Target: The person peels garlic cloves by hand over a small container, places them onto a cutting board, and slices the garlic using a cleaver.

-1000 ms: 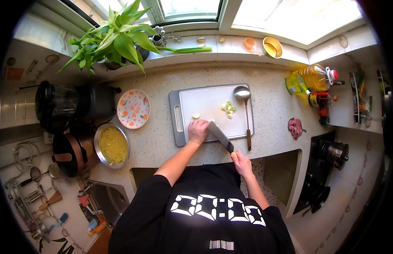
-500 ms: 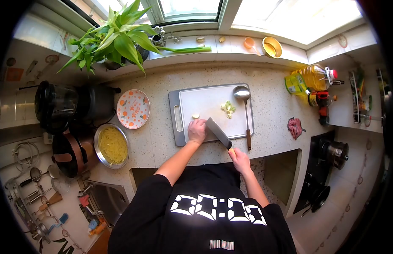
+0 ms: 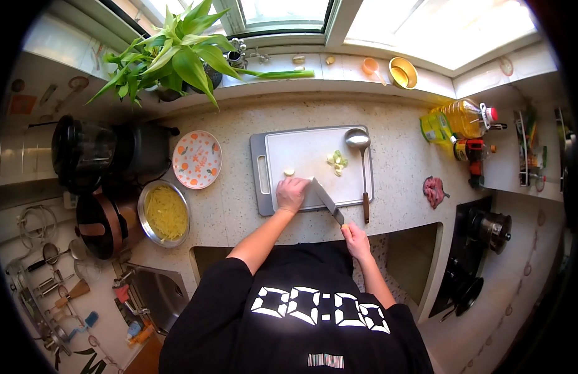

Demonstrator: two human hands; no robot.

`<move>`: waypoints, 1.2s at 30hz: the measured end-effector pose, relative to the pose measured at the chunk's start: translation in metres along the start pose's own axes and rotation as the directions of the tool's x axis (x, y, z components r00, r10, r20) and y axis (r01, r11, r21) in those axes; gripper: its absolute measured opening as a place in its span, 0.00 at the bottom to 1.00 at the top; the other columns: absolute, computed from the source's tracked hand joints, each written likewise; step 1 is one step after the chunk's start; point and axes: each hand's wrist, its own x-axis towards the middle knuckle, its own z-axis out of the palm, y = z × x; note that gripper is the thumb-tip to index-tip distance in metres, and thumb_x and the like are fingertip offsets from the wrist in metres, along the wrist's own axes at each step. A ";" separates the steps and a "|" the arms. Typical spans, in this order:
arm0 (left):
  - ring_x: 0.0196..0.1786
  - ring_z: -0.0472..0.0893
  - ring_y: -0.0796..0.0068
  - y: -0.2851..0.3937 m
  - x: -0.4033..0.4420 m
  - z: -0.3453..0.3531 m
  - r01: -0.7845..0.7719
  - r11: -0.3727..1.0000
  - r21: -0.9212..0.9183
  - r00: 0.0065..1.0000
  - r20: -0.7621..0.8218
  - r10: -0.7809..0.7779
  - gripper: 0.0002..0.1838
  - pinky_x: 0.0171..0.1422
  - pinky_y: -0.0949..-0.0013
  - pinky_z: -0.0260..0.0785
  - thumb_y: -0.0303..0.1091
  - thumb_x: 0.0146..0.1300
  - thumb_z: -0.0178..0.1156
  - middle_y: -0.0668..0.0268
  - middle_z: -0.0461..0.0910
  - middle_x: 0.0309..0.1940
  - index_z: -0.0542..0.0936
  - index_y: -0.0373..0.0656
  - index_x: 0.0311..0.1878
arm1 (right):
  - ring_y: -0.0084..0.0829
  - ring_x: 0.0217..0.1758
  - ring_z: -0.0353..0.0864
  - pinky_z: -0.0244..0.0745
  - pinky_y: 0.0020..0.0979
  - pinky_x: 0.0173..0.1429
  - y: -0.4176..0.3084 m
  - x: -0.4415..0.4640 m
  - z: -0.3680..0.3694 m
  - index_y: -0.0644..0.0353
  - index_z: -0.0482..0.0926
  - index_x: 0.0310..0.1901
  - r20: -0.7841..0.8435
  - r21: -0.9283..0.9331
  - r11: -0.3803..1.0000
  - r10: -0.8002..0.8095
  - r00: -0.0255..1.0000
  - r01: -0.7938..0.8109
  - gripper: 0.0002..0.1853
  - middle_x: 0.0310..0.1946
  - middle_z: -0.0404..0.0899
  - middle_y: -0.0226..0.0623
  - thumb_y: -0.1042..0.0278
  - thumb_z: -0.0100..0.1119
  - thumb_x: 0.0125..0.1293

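Observation:
My right hand (image 3: 356,241) grips the handle of a cleaver (image 3: 327,200) at the board's near edge. Its broad blade slants up and left across the cutting board (image 3: 290,146), the front end close to the fingertips of my left hand (image 3: 291,193). That left hand is closed and pressed down on the board; whatever lies under its fingers is hidden. A peeled garlic clove (image 3: 289,172) sits just beyond the left knuckles. Farther right is a small pile of pale green and white pieces (image 3: 337,163). A ladle (image 3: 357,138) rests along the board's right side.
At left stand a patterned plate (image 3: 196,160), a metal bowl of pale yellow shreds (image 3: 166,214) and a black appliance (image 3: 83,156). To the right are an oil bottle (image 3: 468,118), a crumpled pinkish cloth-like thing (image 3: 434,192) and a stove (image 3: 463,249). Plants (image 3: 170,59) line the sill.
The cleaver's blade has turned so its face looks lighter, and its handle and my right hand have shifted slightly right and nearer me. My left hand stays almost in place.

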 end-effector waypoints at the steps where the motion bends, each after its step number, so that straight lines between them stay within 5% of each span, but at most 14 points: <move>1: 0.39 0.81 0.71 -0.001 0.000 0.001 -0.006 1.000 0.007 1.000 -0.003 0.006 0.08 0.45 0.65 0.70 0.32 0.58 0.64 0.78 0.87 0.35 0.89 0.59 0.37 | 0.57 0.36 0.83 0.75 0.48 0.38 0.000 -0.002 -0.001 0.59 0.78 0.39 0.014 -0.031 0.999 0.005 1.000 -0.004 0.23 0.29 0.81 0.53 0.43 0.56 0.75; 23: 0.43 0.80 0.69 -0.009 -0.004 0.006 -0.039 0.999 0.026 0.999 0.027 0.038 0.10 0.46 0.62 0.70 0.26 0.52 0.62 0.77 0.85 0.40 0.86 0.53 0.36 | 0.58 0.39 0.84 0.76 0.52 0.40 -0.019 0.009 0.007 0.56 0.80 0.40 -0.008 -0.133 0.991 0.019 1.000 -0.020 0.24 0.31 0.83 0.53 0.40 0.55 0.74; 29: 0.41 0.81 0.70 0.002 0.001 -0.001 -0.011 1.000 -0.008 1.000 0.013 0.011 0.08 0.45 0.63 0.70 0.30 0.54 0.67 0.78 0.86 0.37 0.89 0.56 0.36 | 0.57 0.37 0.84 0.76 0.47 0.39 0.019 0.014 0.022 0.60 0.79 0.38 0.015 0.128 0.989 0.072 0.997 -0.074 0.24 0.29 0.82 0.53 0.43 0.54 0.76; 32: 0.40 0.81 0.71 0.003 0.001 -0.001 -0.018 1.000 0.005 1.000 -0.008 0.018 0.07 0.44 0.64 0.69 0.32 0.56 0.67 0.80 0.86 0.35 0.89 0.58 0.36 | 0.46 0.27 0.79 0.71 0.41 0.33 0.009 0.002 0.015 0.61 0.77 0.37 -0.113 0.118 0.991 -0.043 0.993 0.056 0.23 0.22 0.75 0.48 0.46 0.54 0.77; 36: 0.39 0.80 0.72 0.000 0.000 0.002 -0.025 1.000 -0.003 0.999 -0.027 0.025 0.07 0.44 0.65 0.69 0.33 0.58 0.64 0.80 0.86 0.35 0.89 0.59 0.36 | 0.50 0.29 0.81 0.73 0.43 0.34 0.006 -0.005 0.007 0.59 0.79 0.38 -0.061 -0.022 0.999 -0.047 0.997 0.046 0.22 0.24 0.78 0.49 0.45 0.56 0.76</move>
